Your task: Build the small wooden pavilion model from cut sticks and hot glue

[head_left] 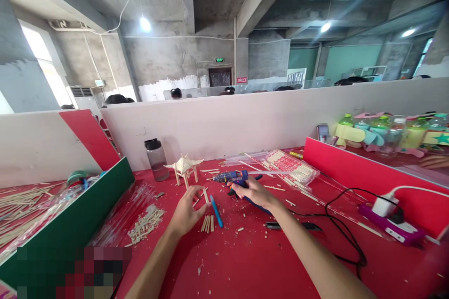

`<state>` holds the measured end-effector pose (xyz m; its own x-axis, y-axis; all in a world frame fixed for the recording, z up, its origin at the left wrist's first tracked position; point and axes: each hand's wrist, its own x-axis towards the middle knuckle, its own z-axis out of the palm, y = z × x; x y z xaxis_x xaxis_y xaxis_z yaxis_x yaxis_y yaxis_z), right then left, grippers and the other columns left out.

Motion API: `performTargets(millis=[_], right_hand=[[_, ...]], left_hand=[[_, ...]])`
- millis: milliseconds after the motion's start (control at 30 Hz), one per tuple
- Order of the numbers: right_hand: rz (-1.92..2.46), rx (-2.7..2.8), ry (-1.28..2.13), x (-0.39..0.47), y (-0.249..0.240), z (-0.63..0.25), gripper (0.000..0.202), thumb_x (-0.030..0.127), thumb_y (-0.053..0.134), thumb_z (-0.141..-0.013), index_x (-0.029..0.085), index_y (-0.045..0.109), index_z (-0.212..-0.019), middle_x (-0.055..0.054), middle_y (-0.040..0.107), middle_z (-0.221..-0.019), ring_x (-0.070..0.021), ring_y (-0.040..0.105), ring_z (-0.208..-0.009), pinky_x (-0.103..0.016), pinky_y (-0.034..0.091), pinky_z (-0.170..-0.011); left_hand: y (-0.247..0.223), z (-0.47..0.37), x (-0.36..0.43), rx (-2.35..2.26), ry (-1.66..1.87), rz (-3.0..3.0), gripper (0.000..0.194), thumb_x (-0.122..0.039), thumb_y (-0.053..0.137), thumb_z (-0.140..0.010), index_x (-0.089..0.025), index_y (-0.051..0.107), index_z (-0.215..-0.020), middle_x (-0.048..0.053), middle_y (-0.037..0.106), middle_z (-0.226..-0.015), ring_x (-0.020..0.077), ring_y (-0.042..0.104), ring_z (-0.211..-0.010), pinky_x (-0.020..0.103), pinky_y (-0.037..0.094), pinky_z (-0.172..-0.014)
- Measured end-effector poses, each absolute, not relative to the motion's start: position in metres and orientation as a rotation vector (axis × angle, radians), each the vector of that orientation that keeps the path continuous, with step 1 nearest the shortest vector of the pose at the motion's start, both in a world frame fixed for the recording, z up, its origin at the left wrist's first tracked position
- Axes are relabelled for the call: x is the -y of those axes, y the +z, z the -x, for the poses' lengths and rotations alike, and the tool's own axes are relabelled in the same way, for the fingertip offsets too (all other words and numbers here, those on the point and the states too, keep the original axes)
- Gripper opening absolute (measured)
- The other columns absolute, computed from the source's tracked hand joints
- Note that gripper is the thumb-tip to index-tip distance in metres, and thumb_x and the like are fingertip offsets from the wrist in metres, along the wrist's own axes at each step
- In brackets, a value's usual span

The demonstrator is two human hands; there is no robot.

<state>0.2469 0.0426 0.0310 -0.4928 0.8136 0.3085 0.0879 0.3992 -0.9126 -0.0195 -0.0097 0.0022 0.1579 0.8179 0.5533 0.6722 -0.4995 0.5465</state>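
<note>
My right hand (250, 190) is wrapped round the handle of a blue glue gun (231, 177). A long clear glue stick (266, 172) sticks out of its back, and the nozzle points left. In my left hand (187, 210), a short wooden stick (206, 195) is pinched between thumb and fingertips, close to the red table. Right beside that hand lies a blue pen (216, 211). A few cut wooden sticks (207, 224) rest below my fingers. Behind my left hand stands a small pavilion model (184, 167) made of sticks, with a pale roof on legs.
A dark-lidded bottle (156, 160) stands back left. Cut stick pieces (146, 224) are heaped at left by plastic wrap. Packed sticks (293, 167) lie back right. A utility knife (293, 226) and a cable (345, 229) from a purple power strip (391, 225) lie right. Low green (70, 219) and red (375, 182) dividers flank the table.
</note>
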Motion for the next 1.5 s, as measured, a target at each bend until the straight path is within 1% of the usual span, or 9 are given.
performTargets(millis=[67,267,567,767,1000,1200,1300,1400,1500], right_hand=[[0.801,1.906,1.101,-0.041,0.031,-0.245,0.040,0.059,0.063,-0.085,0.019,0.065,-0.091,-0.002,0.061,-0.076,-0.0156,0.052,-0.064,-0.028,0.042,-0.063],[0.812,2.041,0.914,-0.034,0.034,-0.238,0.042,0.058,0.054,-0.091,0.019,0.070,-0.086,-0.003,0.068,-0.082,-0.0205,0.059,-0.078,-0.030,0.041,-0.071],[0.879,2.077,0.620,-0.035,0.029,-0.231,0.043,0.053,0.048,-0.094,0.020,0.057,-0.068,0.001,0.055,-0.063,-0.0156,0.051,-0.062,-0.026,0.034,-0.061],[0.892,2.081,0.502,-0.037,0.027,-0.232,0.044,0.051,0.049,-0.095,0.021,0.054,-0.064,0.001,0.057,-0.061,-0.0157,0.055,-0.060,-0.026,0.034,-0.061],[0.901,2.085,0.472,-0.038,0.025,-0.232,0.043,0.051,0.048,-0.096,0.021,0.058,-0.066,-0.001,0.063,-0.064,-0.0174,0.058,-0.063,-0.027,0.035,-0.062],[0.905,2.110,0.430,-0.038,0.027,-0.232,0.045,0.050,0.047,-0.096,0.021,0.056,-0.063,0.000,0.059,-0.061,-0.0167,0.056,-0.061,-0.027,0.033,-0.063],[0.886,2.137,0.434,-0.036,0.030,-0.233,0.042,0.050,0.049,-0.095,0.021,0.059,-0.066,0.001,0.057,-0.060,-0.0165,0.055,-0.062,-0.027,0.033,-0.063],[0.872,2.149,0.471,-0.035,0.032,-0.234,0.040,0.050,0.050,-0.095,0.021,0.063,-0.071,0.001,0.058,-0.061,-0.0163,0.054,-0.062,-0.026,0.032,-0.063],[0.874,2.125,0.506,-0.034,0.032,-0.234,0.042,0.050,0.049,-0.096,0.020,0.062,-0.069,0.001,0.059,-0.061,-0.0159,0.054,-0.060,-0.026,0.033,-0.062]], left_hand=[[0.003,0.020,0.010,-1.471,1.254,-2.249,0.035,-0.041,0.066,-0.085,-0.022,0.058,-0.114,0.004,0.063,-0.098,0.0193,0.062,-0.085,0.033,0.051,-0.079],[0.005,0.020,0.010,-1.470,1.254,-2.202,0.037,-0.042,0.065,-0.085,-0.022,0.057,-0.114,0.004,0.064,-0.096,0.0206,0.061,-0.086,0.034,0.051,-0.079],[0.009,0.014,0.014,-1.452,1.241,-2.209,0.037,-0.040,0.068,-0.083,-0.021,0.060,-0.114,0.004,0.065,-0.096,0.0191,0.062,-0.084,0.031,0.051,-0.077],[0.006,0.015,0.012,-1.426,1.233,-2.203,0.035,-0.038,0.066,-0.084,-0.021,0.059,-0.115,0.004,0.064,-0.101,0.0188,0.061,-0.086,0.032,0.050,-0.081],[0.003,0.014,0.012,-1.423,1.231,-2.189,0.037,-0.039,0.068,-0.085,-0.022,0.058,-0.116,0.004,0.063,-0.103,0.0182,0.060,-0.086,0.031,0.050,-0.081],[0.002,0.015,0.011,-1.423,1.222,-2.186,0.037,-0.038,0.067,-0.085,-0.022,0.058,-0.117,0.004,0.063,-0.103,0.0182,0.060,-0.085,0.031,0.050,-0.080],[0.001,0.016,0.010,-1.432,1.253,-2.180,0.037,-0.039,0.067,-0.085,-0.022,0.059,-0.116,0.005,0.063,-0.102,0.0186,0.060,-0.085,0.032,0.050,-0.079],[0.001,0.016,0.009,-1.454,1.262,-2.179,0.037,-0.041,0.067,-0.084,-0.021,0.059,-0.115,0.005,0.064,-0.103,0.0187,0.060,-0.084,0.032,0.050,-0.079],[0.002,0.016,0.009,-1.462,1.254,-2.181,0.037,-0.041,0.067,-0.085,-0.021,0.058,-0.115,0.005,0.063,-0.102,0.0184,0.060,-0.084,0.032,0.050,-0.080]])
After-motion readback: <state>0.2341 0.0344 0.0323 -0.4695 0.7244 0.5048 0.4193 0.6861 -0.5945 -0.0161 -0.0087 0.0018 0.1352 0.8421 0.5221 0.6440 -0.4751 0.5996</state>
